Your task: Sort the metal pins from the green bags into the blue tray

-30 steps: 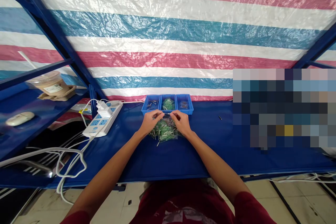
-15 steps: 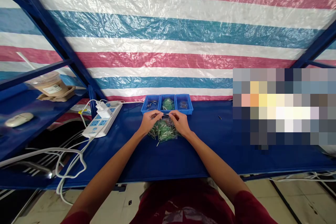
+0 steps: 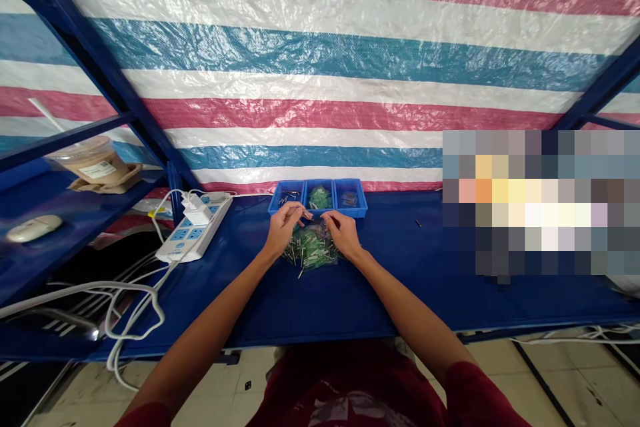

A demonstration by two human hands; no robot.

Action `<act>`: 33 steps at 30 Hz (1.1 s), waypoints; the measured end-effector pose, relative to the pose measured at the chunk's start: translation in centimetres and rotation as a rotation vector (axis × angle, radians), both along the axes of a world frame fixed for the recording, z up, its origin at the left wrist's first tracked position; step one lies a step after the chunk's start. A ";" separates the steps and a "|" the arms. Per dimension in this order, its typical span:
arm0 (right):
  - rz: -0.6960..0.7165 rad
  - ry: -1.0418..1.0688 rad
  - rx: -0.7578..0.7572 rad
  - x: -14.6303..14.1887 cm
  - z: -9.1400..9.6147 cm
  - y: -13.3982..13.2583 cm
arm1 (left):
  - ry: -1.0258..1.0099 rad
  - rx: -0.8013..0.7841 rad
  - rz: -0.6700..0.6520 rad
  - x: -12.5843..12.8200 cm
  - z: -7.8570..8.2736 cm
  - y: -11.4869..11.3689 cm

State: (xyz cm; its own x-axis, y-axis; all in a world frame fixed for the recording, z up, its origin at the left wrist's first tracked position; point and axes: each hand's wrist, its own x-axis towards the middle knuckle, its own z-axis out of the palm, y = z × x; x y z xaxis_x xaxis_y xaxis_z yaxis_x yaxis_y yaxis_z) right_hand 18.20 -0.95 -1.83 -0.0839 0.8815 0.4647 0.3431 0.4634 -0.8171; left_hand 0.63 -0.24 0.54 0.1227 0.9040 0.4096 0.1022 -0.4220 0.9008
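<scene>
My left hand (image 3: pixel 285 230) is closed in a pinch, with a small thin pale piece (image 3: pixel 307 214) at its fingertips, too small to name. Just across from it, my right hand (image 3: pixel 342 232) is pinched too; whatever its fingers hold cannot be made out. The fingertips of the two hands are a little apart. Below them lies a pile of slim metal pieces mixed with green pieces and clear plastic (image 3: pixel 314 252). Behind the hands stand three joined blue bins (image 3: pixel 326 213): thin metal parts (image 3: pixel 289 197) left, green material (image 3: pixel 320 198) in the middle, small clear packets (image 3: pixel 349 199) right.
A white power strip (image 3: pixel 193 233) with plugs and loose white cables (image 3: pixel 133 287) lies on the left. One small dark piece (image 3: pixel 419 223) rests on the blue table (image 3: pixel 400 267). A drink cup (image 3: pixel 95 160) and a mouse (image 3: pixel 34 228) sit on the side shelf. The far right is pixelated.
The thin piece that spanned both hands' fingertips is now at the left fingers only. My left hand has turned and drawn slightly back; the right has barely moved.
</scene>
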 end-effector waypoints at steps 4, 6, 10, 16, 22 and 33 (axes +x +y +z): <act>-0.008 -0.008 -0.002 0.1 0.1 0.0 | 0.192 0.026 0.025 -0.3 0.0 0.0; -0.011 -0.008 0.002 0.1 0.1 -0.1 | 0.301 0.064 0.045 -0.4 0.1 0.0; -0.025 0.019 0.019 0.2 0.3 -0.1 | 0.364 0.123 0.079 -0.7 0.1 0.3; -0.016 0.062 0.030 0.2 0.4 -0.3 | 0.220 0.032 0.077 -0.8 -0.2 0.4; 0.106 0.018 0.027 -0.1 0.3 -0.3 | 0.220 -0.016 0.029 -0.6 0.1 -0.1; 0.149 -0.062 0.018 -0.2 0.0 -0.3 | 0.180 -0.079 0.007 0.0 0.4 -0.7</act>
